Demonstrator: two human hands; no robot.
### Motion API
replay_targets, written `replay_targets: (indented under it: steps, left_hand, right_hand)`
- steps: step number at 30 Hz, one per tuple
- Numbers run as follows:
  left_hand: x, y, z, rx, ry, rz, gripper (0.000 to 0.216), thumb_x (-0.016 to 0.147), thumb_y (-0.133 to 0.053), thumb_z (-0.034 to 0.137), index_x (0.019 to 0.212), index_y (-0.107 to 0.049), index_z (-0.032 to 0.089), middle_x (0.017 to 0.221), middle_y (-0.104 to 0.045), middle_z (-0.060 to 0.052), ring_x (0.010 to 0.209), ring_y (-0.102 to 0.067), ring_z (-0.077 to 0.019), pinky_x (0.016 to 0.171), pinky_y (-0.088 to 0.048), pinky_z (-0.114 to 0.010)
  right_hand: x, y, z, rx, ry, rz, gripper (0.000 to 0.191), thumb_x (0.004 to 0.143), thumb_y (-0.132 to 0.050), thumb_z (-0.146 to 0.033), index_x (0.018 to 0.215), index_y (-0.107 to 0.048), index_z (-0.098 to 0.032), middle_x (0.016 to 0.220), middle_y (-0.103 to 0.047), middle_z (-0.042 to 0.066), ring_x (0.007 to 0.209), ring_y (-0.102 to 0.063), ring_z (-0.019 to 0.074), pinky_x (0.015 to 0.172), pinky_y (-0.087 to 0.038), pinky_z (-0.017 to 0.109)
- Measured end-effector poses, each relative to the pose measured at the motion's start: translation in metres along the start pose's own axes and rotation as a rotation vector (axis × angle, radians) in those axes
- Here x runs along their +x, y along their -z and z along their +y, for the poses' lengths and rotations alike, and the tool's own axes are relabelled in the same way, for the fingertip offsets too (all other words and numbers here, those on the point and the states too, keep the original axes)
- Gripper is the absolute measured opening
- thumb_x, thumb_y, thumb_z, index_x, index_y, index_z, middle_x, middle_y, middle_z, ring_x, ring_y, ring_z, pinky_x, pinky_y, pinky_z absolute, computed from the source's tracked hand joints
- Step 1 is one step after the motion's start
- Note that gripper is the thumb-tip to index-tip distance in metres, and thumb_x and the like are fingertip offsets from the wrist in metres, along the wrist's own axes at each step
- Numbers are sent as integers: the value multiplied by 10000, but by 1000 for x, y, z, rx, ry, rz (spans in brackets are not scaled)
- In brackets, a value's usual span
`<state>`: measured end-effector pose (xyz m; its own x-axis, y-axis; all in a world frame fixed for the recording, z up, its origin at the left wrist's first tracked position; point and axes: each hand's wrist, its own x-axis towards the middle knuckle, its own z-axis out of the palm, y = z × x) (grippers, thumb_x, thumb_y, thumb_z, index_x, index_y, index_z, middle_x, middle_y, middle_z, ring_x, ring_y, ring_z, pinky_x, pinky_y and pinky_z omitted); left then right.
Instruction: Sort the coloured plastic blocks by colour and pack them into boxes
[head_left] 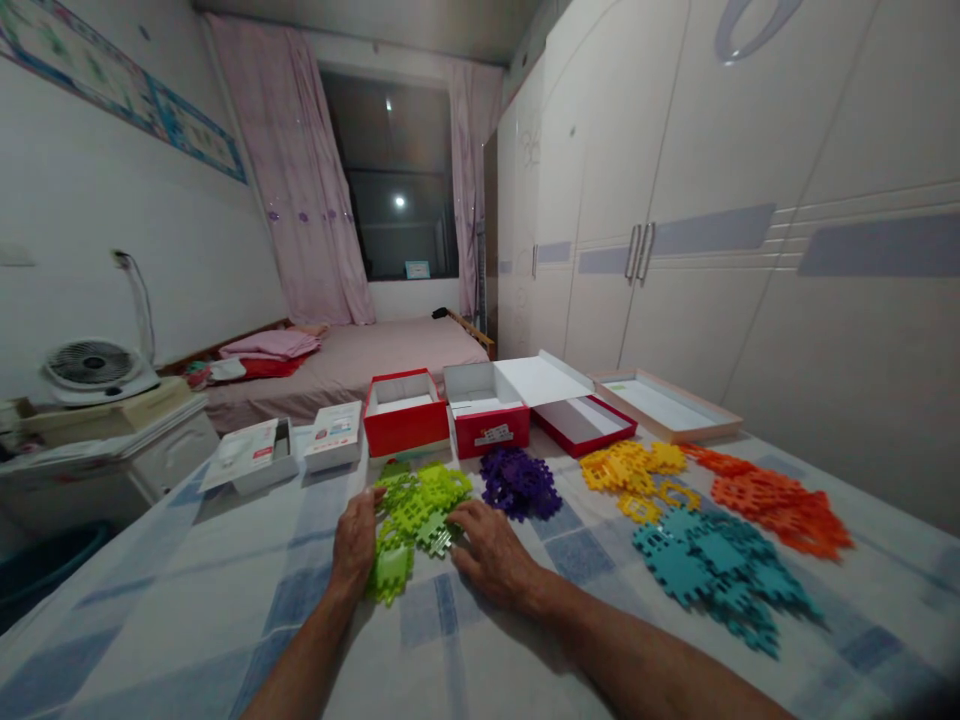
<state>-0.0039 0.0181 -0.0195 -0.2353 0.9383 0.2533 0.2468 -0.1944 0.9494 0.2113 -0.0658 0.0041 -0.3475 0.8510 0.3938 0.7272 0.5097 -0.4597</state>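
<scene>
A pile of lime-green interlocking plastic pieces point(424, 495) lies on the cloth between my two hands. My left hand point(355, 540) rests along the pile's left side, cupped against the pieces, its fingertips partly hidden. From the right, my right hand point(491, 550) reaches the pile's edge with thumb and fingers apart, by a paler green piece point(435, 535); no piece is clearly gripped. Just beyond my right hand sits a heap of purple pieces point(519, 484).
Yellow pieces point(626, 468), orange pieces point(780, 500) and teal pieces point(712, 560) lie in heaps on the right. Behind stand a red box point(406, 430), a red-and-white box point(491, 432), a red tray point(585, 440), a shallow lid point(697, 425) and white boxes point(334, 436) on the checked cloth point(285, 560).
</scene>
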Motion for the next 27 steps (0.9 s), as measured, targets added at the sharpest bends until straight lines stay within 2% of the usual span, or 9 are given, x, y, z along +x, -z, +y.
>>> replay_targets:
  steps: [20, 27]
  left_hand:
    - [3, 3, -4, 17, -12, -33, 624, 727, -369, 650, 917, -646, 125, 1015, -666, -142, 987, -612, -273, 940, -432, -432]
    - [4, 4, -2, 23, 7, -9, 574, 714, -384, 630, 879, -646, 146, 975, -683, -123, 974, -619, -277, 942, -434, -436]
  right_hand:
    - [-1, -1, 4, -18, 32, -22, 400, 788, -545, -171, 1186, -501, -179, 1169, -523, 89, 1069, -469, 207, 911, -364, 365]
    - [-2, -1, 2, -41, 34, -16, 386, 784, -545, -183, 1168, -504, -180, 1168, -526, 94, 1064, -477, 215, 906, -370, 373]
